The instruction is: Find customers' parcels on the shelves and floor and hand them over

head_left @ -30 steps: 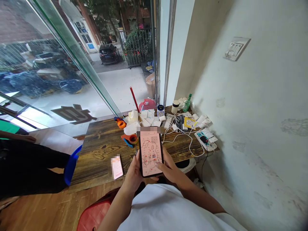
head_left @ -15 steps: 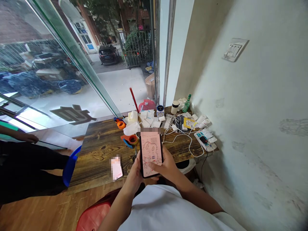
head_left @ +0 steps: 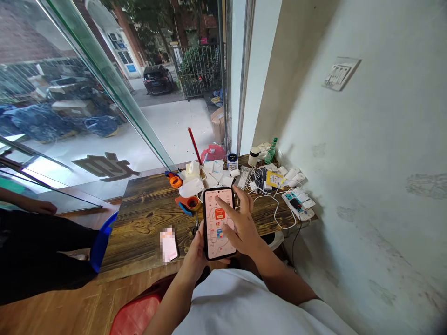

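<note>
My left hand [head_left: 194, 255] grips a black smartphone [head_left: 217, 230] from below and from its left edge, holding it upright over the near edge of the wooden table [head_left: 146, 218]. My right hand [head_left: 240, 223] lies over the lit screen with fingers spread, the index finger stretched to the upper part of the display. A second phone [head_left: 169, 244] lies flat on the table just left of my left hand, its screen lit.
Tape rolls [head_left: 190, 202], white chargers, cables and a power strip [head_left: 298, 204] crowd the table's far right. Glass door at left; wall at right. Another person in dark clothes [head_left: 38, 251] sits left by a blue stool [head_left: 101, 242]. A red stool [head_left: 132, 314] is below me.
My right hand has lifted from the phone's right edge and reached its index finger up the screen. The display now shows a different page. The person at left shifted slightly.
</note>
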